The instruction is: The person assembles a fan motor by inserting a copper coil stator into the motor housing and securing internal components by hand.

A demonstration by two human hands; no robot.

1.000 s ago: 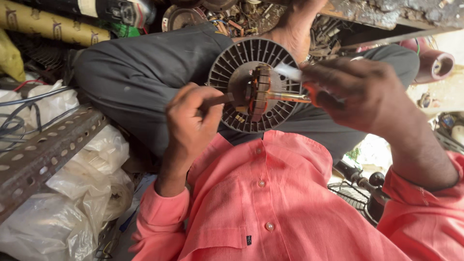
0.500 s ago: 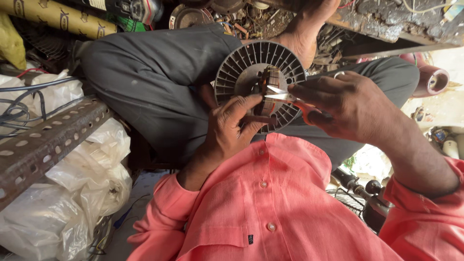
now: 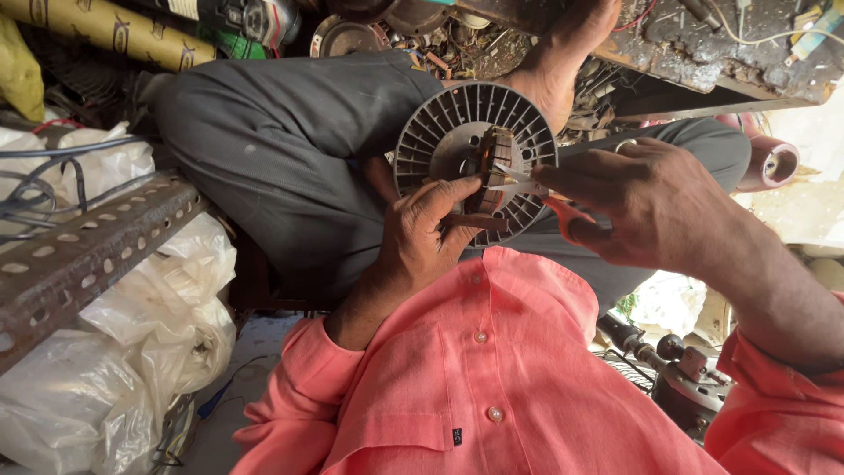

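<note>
My left hand grips the lower edge of a round grey finned metal disc, with the thumb reaching up to the brown wound core at its centre. My right hand holds small snips with orange-red handles. Their metal tips rest against the core, just above my left thumb. The disc is propped over my lap, above grey trousers and a pink shirt.
A rusty perforated steel angle bar and white plastic bags lie at the left. A bare foot rests by a cluttered, grimy bench. There is a pink cylinder at the right and a dark motor part at the lower right.
My left hand has moved right, from beside the disc to under its centre, thumb now at the core. My right hand has kept the snips at the core.
</note>
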